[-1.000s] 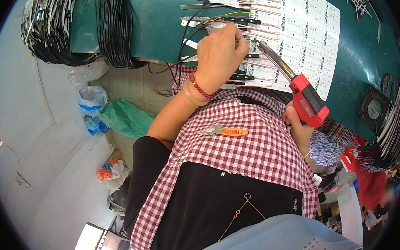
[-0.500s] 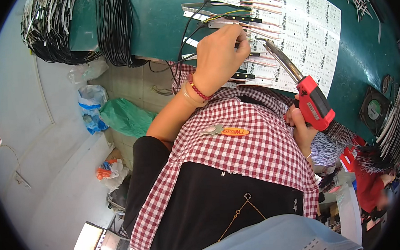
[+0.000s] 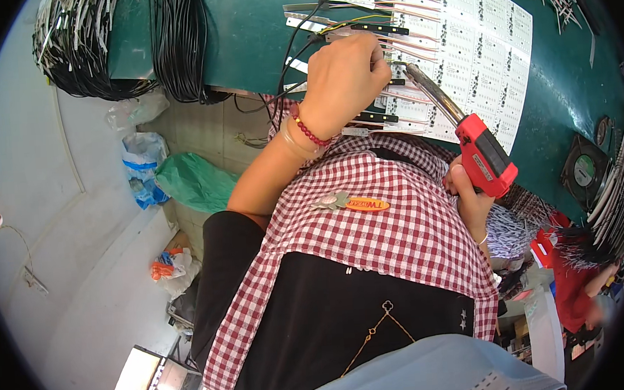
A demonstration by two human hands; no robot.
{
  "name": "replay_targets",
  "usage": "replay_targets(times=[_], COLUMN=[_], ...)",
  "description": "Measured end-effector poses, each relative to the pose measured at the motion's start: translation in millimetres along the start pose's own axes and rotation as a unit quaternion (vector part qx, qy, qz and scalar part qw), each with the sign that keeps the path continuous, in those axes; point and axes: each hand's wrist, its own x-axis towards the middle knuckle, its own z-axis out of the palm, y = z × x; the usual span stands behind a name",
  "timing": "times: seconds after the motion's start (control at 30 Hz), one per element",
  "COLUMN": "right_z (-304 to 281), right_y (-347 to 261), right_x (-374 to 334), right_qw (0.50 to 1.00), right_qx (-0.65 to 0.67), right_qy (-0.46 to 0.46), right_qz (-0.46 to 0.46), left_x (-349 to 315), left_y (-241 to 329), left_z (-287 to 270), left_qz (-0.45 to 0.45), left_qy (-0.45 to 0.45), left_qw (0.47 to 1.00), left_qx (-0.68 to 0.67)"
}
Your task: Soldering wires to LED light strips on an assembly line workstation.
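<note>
Closest to the camera, a red-and-white checked apron [image 3: 386,240] is being worn over a black top, with a pale blue face mask [image 3: 437,373] filling the lower edge. Just beyond the apron, at the right, a red pistol-style soldering gun [image 3: 485,157] is being held by the right hand [image 3: 468,201]; the fingers are being kept wrapped closed around its handle, and its long metal barrel is being angled up and to the left toward the bench. Beyond that, at the centre, the left hand [image 3: 342,80] is being held curled over the work with its fingertips pinched together on something small, most likely a thin wire, though what exactly is being gripped cannot be told because the knuckles are hiding it. A red bead bracelet [image 3: 308,132] is being worn at that wrist. The barrel tip is being brought right beside those fingertips, above a white sheet of small circuit boards [image 3: 474,49] lying on the green bench [image 3: 245,34]. Several narrow strips [image 3: 370,30] with thin coloured wires already attached are lying in a row at the sheet's left edge, so part of the joining appears to be done, while much of the sheet seems untouched. Farther off, at the top left, bundles of black cable [image 3: 178,46] are being left draped over the bench edge.
</note>
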Motion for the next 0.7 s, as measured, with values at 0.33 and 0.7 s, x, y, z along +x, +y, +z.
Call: replay_targets(times=[0.33, 0.7], right_z=[-6.5, -4.0], right_y=[3.9, -8.4], right_x=[-3.4, 0.7], right_qw=[0.998, 1.000], right_qx=[-0.028, -0.015], right_qy=[0.029, -0.024], right_qz=[-0.037, 0.005], left_x=[5.1, 4.0], left_y=[-2.7, -2.9], left_z=[-1.9, -1.7], left_qz=[0.030, 0.039], left_qy=[-0.008, -0.008], left_qw=[0.999, 0.999], left_qx=[0.012, 0.025])
